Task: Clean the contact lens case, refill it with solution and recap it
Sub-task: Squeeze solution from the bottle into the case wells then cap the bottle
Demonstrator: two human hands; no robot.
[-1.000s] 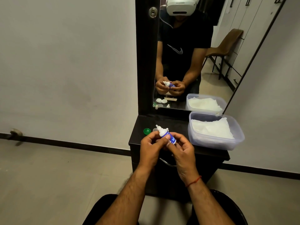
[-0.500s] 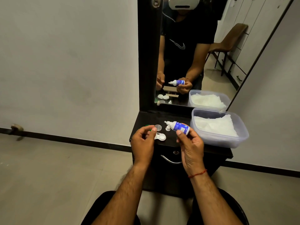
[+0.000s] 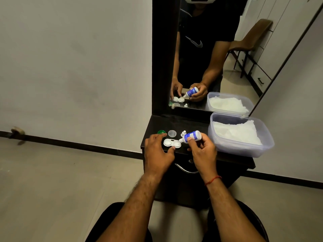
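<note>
A white two-well contact lens case point(image 3: 172, 143) lies uncapped on the dark dresser top point(image 3: 190, 124). My left hand point(image 3: 158, 152) pinches it between thumb and forefinger at its left and front edges. My right hand point(image 3: 203, 151) holds a small blue-and-white solution bottle point(image 3: 191, 136), tipped left and down, its nozzle over the case's right well. Behind the case lie a green cap point(image 3: 161, 132), a clear cap point(image 3: 172, 133) and the bottle's small white cap point(image 3: 183, 133).
A clear plastic tub point(image 3: 244, 149) holding white tissues sits on the right of the dresser top, close to my right hand. A mirror point(image 3: 209, 58) rises behind. A metal drawer handle point(image 3: 183, 169) is below the top's front edge.
The bottle has gone from upright between both hands to tipped in my right hand alone, nozzle lowered over the case. My left hand has dropped onto the case.
</note>
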